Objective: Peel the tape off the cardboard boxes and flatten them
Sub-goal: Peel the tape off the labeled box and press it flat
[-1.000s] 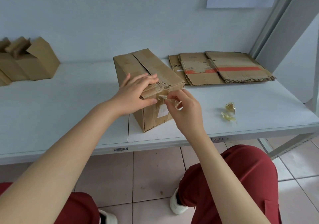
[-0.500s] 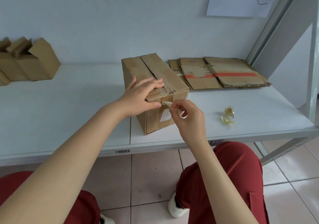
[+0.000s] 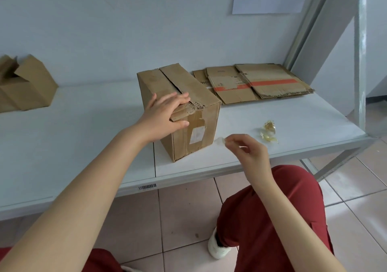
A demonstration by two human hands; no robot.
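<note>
A brown cardboard box (image 3: 188, 95) stands upright on the white shelf (image 3: 83, 129), its top flaps closed with a dark slit between them. My left hand (image 3: 165, 116) grips the box's near top edge, fingers on the torn top and thumb on the front face. My right hand (image 3: 249, 152) is off the box, to its right above the shelf's front edge, and pinches a small clear strip of tape (image 3: 219, 141). A white label (image 3: 197, 134) sits on the box's front face.
Flattened cardboard with an orange stripe (image 3: 255, 83) lies at the back right. Two crumpled tape wads (image 3: 269, 132) lie on the shelf right of my right hand. More unflattened boxes (image 3: 27, 85) stand at the far left. A metal shelf post (image 3: 360, 57) rises at right.
My right hand has pulled the tape strip free of the box's front edge and moved right and down, away from the box. My left hand stays on the box's top edge.
</note>
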